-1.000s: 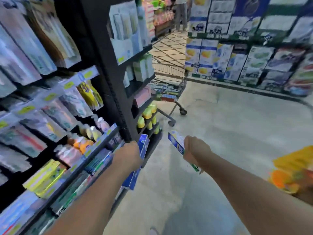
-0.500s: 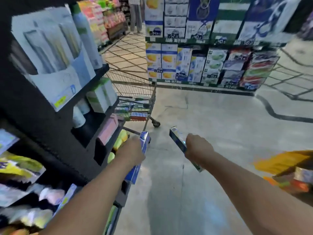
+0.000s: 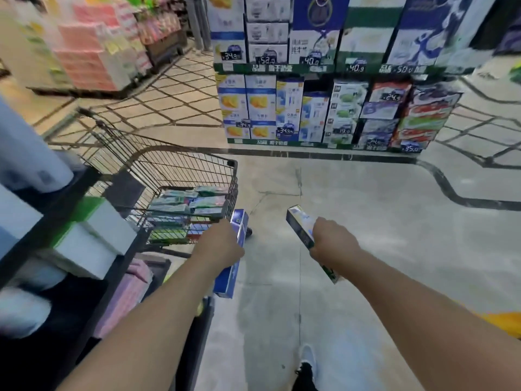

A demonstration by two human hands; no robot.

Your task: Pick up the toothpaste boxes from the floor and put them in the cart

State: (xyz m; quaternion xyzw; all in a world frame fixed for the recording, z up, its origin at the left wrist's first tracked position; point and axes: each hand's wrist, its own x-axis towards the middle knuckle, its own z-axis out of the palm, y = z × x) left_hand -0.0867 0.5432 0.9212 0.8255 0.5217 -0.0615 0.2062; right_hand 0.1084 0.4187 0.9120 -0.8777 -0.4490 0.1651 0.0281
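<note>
My left hand (image 3: pixel 218 244) is shut on a blue toothpaste box (image 3: pixel 235 255) held upright, close to the near right corner of the wire shopping cart (image 3: pixel 180 162). My right hand (image 3: pixel 334 239) grips a white and dark toothpaste box (image 3: pixel 300 225) that slants from upper left to lower right over the floor. Inside the cart lie several toothpaste boxes (image 3: pixel 191 204) in green, white and blue. Both hands are in front of me, the left almost touching the cart's wire side.
A black shelf unit (image 3: pixel 84 249) with white and green boxes stands at my left, right against the cart. A stacked display of cartons (image 3: pixel 324 108) faces me across the grey floor. My foot (image 3: pixel 306 368) is at the bottom. Something yellow (image 3: pixel 504 323) sits at right.
I have moved forward and turned right: the cart is now much closer and larger, the shelf has slid off to the left. Both hands still hold their boxes.
</note>
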